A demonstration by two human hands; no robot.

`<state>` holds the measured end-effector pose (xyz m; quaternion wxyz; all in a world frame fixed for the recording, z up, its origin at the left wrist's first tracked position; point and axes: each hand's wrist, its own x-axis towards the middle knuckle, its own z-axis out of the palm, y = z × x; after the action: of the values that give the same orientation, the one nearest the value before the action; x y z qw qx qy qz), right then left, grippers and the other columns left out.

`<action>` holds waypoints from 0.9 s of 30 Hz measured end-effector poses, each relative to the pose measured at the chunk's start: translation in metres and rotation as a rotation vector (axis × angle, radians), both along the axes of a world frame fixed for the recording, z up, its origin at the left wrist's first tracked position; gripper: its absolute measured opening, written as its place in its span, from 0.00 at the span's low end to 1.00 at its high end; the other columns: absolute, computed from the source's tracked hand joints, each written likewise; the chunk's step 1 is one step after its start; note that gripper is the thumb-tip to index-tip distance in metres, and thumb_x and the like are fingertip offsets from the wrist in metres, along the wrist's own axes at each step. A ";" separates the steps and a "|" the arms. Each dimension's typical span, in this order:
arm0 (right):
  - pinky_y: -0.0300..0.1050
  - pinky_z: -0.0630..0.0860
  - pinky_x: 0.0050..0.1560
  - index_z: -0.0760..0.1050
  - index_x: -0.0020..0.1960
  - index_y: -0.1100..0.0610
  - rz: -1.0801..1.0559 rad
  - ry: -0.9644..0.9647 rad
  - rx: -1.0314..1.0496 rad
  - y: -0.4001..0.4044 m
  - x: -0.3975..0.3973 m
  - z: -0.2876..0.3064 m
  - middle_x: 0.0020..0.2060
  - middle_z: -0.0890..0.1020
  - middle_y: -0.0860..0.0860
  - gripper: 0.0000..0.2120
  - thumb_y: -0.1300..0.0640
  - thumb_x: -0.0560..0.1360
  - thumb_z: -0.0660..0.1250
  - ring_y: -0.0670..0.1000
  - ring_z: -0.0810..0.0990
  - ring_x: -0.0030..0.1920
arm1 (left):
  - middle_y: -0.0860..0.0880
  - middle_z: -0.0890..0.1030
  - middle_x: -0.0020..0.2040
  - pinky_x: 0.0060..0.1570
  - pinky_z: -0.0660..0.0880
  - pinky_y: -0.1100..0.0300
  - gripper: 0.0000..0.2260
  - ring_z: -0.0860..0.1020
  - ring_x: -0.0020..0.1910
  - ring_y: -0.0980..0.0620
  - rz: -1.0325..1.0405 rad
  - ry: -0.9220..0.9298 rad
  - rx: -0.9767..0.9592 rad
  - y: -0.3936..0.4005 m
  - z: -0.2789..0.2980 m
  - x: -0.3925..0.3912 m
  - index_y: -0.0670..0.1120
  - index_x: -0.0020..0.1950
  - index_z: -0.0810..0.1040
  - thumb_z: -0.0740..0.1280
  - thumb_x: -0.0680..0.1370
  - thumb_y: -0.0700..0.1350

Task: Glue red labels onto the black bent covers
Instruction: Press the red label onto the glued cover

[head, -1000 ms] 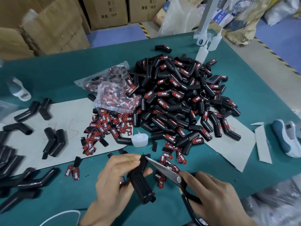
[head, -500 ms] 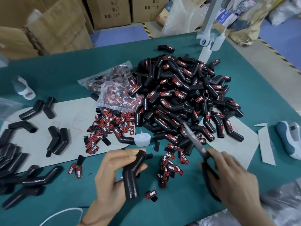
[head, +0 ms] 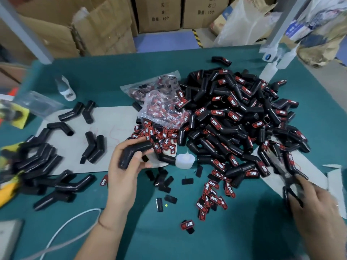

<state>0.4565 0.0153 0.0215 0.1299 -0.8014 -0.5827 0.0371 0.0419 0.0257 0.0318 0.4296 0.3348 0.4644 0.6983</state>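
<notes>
Head view: green counter (head: 75, 76), cardboard boxes (head: 157, 14) stacked behind it on a blue floor, white plastic bags at the far right. Grey sheet (head: 112, 119) lying across the counter's left half, a second one under the right edge of the heap. Big heap of black bent covers (head: 234, 119) right of centre, too many to count, most already wearing red labels. Unlabelled covers at left: about seven loose on the grey sheet, more bunched at the counter's left edge, blurred beyond counting. Two clear bags of labels (head: 161, 102) against the heap. Loose red labels (head: 159, 136) scattered by the dozen in front of the bags and toward the near edge; one lone label (head: 187, 224) nearest the camera. One small white glue bottle (head: 184, 161) just beside the heap. Left hand (head: 127, 162) curled round one bare cover (head: 135, 152), above the sheet's near edge. Right hand (head: 319, 203) gripping scissors (head: 287, 177), blades pointing toward the heap.
</notes>
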 end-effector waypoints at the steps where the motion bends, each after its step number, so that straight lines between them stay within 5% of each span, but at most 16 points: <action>1: 0.73 0.77 0.54 0.77 0.71 0.60 0.022 0.016 -0.042 0.000 0.005 0.005 0.58 0.79 0.68 0.26 0.61 0.75 0.76 0.74 0.76 0.58 | 0.44 0.82 0.65 0.49 0.82 0.59 0.12 0.84 0.59 0.43 -0.031 -0.015 -0.003 0.000 -0.001 0.000 0.51 0.62 0.81 0.65 0.83 0.38; 4: 0.66 0.77 0.58 0.77 0.72 0.53 0.100 0.115 0.017 0.004 -0.005 0.028 0.60 0.80 0.62 0.24 0.44 0.80 0.62 0.67 0.78 0.59 | 0.42 0.82 0.64 0.60 0.80 0.55 0.12 0.82 0.63 0.40 -0.074 -0.015 -0.019 0.001 -0.005 0.000 0.48 0.66 0.81 0.68 0.82 0.44; 7: 0.54 0.75 0.59 0.79 0.68 0.52 0.430 0.224 0.205 0.009 -0.074 0.034 0.59 0.81 0.52 0.18 0.51 0.80 0.72 0.57 0.79 0.59 | 0.41 0.83 0.63 0.64 0.79 0.53 0.14 0.82 0.64 0.40 -0.054 0.025 -0.066 0.001 -0.008 0.001 0.48 0.67 0.82 0.70 0.81 0.46; 9: 0.44 0.73 0.63 0.74 0.72 0.48 0.639 0.394 0.046 0.020 -0.128 0.032 0.62 0.77 0.42 0.27 0.54 0.76 0.77 0.46 0.76 0.64 | 0.40 0.83 0.63 0.63 0.79 0.55 0.15 0.83 0.62 0.40 -0.046 0.034 -0.070 0.001 -0.008 0.002 0.49 0.67 0.83 0.71 0.81 0.46; 11: 0.36 0.69 0.61 0.68 0.75 0.44 0.694 0.337 -0.100 0.036 -0.159 0.021 0.62 0.71 0.34 0.29 0.48 0.77 0.74 0.37 0.70 0.66 | 0.40 0.83 0.64 0.63 0.79 0.55 0.14 0.84 0.62 0.41 -0.049 0.026 -0.056 0.000 -0.008 0.001 0.50 0.67 0.83 0.70 0.81 0.45; 15: 0.36 0.68 0.38 0.71 0.60 0.40 0.805 0.177 -0.067 0.068 -0.188 0.024 0.45 0.72 0.35 0.13 0.40 0.78 0.67 0.40 0.74 0.45 | 0.37 0.81 0.67 0.66 0.77 0.53 0.15 0.81 0.66 0.37 -0.105 -0.146 -0.014 0.001 -0.003 -0.002 0.45 0.69 0.81 0.67 0.83 0.42; 18: 0.36 0.70 0.42 0.70 0.55 0.37 0.838 0.232 -0.145 0.082 -0.191 0.020 0.45 0.74 0.35 0.10 0.45 0.79 0.70 0.41 0.76 0.47 | 0.35 0.79 0.69 0.66 0.77 0.53 0.15 0.79 0.69 0.36 -0.187 -0.287 0.010 -0.001 0.001 -0.003 0.42 0.70 0.80 0.64 0.84 0.39; 21: 0.35 0.75 0.56 0.74 0.58 0.36 0.791 0.737 -0.217 0.082 -0.186 0.019 0.56 0.80 0.38 0.13 0.45 0.76 0.72 0.42 0.79 0.60 | 0.35 0.77 0.72 0.67 0.76 0.52 0.18 0.76 0.72 0.36 -0.262 -0.366 0.045 -0.003 0.004 -0.004 0.42 0.74 0.76 0.64 0.83 0.38; 24: 0.46 0.82 0.58 0.79 0.62 0.44 0.653 1.409 -0.316 0.082 -0.182 0.025 0.58 0.84 0.52 0.19 0.39 0.74 0.75 0.57 0.84 0.61 | 0.35 0.74 0.75 0.69 0.75 0.52 0.24 0.74 0.74 0.36 -0.382 -0.419 0.051 -0.005 0.007 -0.004 0.43 0.80 0.70 0.68 0.83 0.37; 27: 0.51 0.84 0.51 0.79 0.67 0.49 0.595 1.610 -0.304 0.077 -0.178 0.029 0.52 0.85 0.59 0.25 0.39 0.74 0.76 0.62 0.87 0.52 | 0.34 0.73 0.75 0.69 0.75 0.53 0.29 0.76 0.72 0.37 -0.492 -0.492 0.055 -0.010 0.009 -0.003 0.45 0.82 0.66 0.68 0.82 0.33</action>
<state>0.2788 0.0918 0.0507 0.3788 -0.3545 -0.4876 0.7022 0.0390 0.0157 0.0404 0.6751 0.2697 0.2335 0.6457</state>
